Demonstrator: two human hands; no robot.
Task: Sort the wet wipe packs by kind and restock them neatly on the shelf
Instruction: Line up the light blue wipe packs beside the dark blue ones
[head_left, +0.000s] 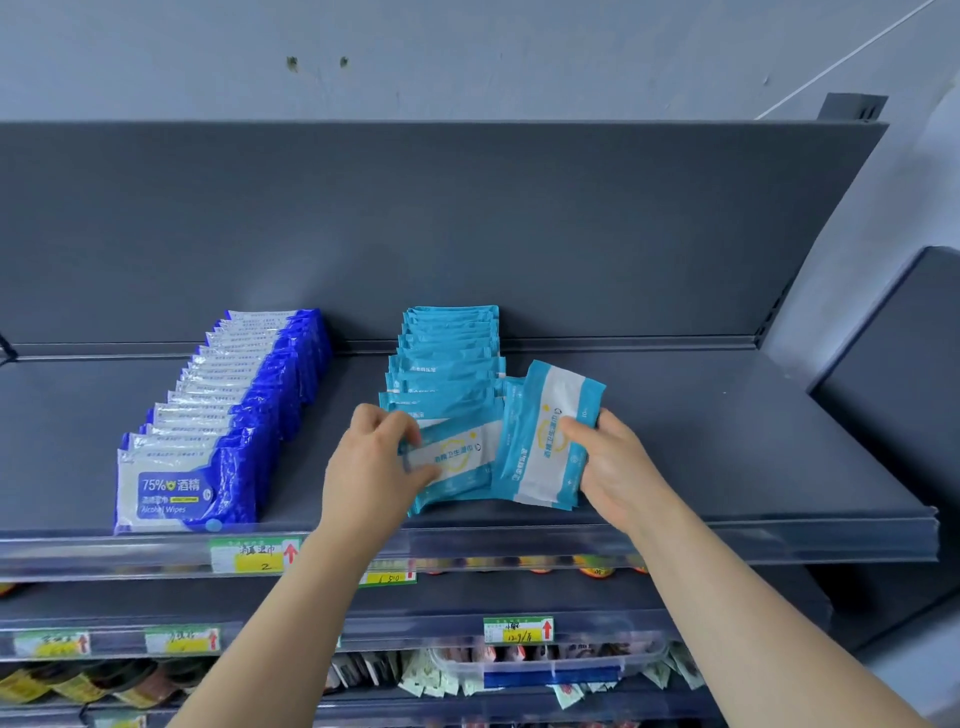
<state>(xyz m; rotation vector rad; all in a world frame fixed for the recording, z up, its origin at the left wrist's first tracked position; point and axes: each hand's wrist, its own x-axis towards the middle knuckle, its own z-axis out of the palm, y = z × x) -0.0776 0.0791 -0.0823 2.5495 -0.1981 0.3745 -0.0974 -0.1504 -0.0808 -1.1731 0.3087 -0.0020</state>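
Two rows of wet wipe packs stand on the dark top shelf (727, 467). The dark blue alcohol wipe packs (218, 415) form a long row on the left. A light blue row (447, 358) runs back from the middle. My left hand (374, 457) grips the front light blue pack (457, 462) of that row by its left end. My right hand (618, 462) holds two or three more light blue packs (550, 436), fanned and tilted, just right of the row's front.
A clear price rail (519, 545) with a green and yellow tag (254, 555) edges the shelf front. Lower shelves hold small packaged goods (545, 670). The shelf's right part and far left are bare. A dark panel (893, 395) stands at the right.
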